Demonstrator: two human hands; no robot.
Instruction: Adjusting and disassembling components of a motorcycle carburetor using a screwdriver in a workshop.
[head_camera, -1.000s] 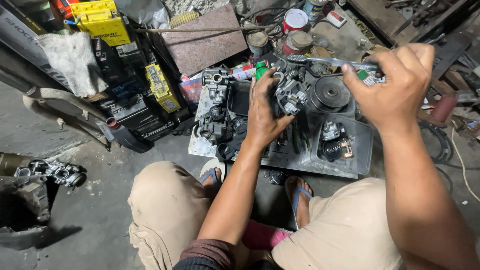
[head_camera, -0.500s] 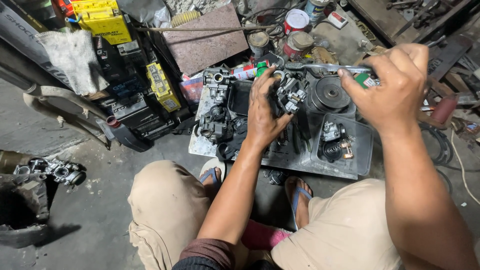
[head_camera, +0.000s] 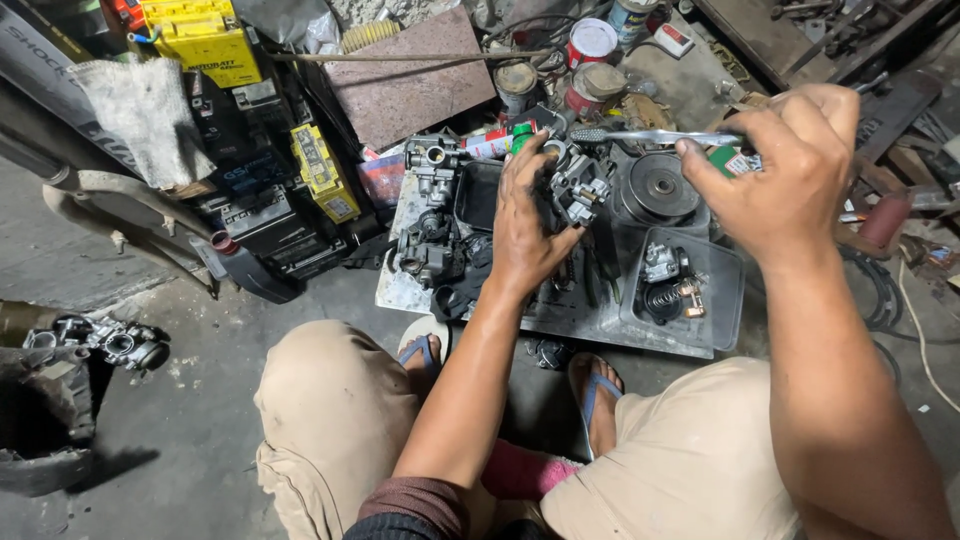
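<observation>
Carburetor (head_camera: 578, 188) sits dead centre over the metal tray (head_camera: 560, 325), and we're pinning it there. Sweeping from the left first: a grimy cloth (head_camera: 145, 118) drapes over stacked dark battery cases (head_camera: 260, 215), with yellow boxes (head_camera: 322, 172) wedged among them, all pushed aside off the work spot. Another carburetor body (head_camera: 432, 160) rests at the tray's far left corner. Now our left hand (head_camera: 525, 225) lies flat beside the carburetor, fingers curled around its near side, steadying it, we'd judge, so it can't twist. It looks compact, grey cast metal, brass fittings showing, oily and dark in the recesses. Further right, a round black pulley-like part (head_camera: 658, 185), and small springs and bits corralled in a clear tub (head_camera: 735, 275). Our right hand (head_camera: 790, 175) is clenched on a long silvery tool (head_camera: 650, 136), its tip reaching toward the carburetor.
</observation>
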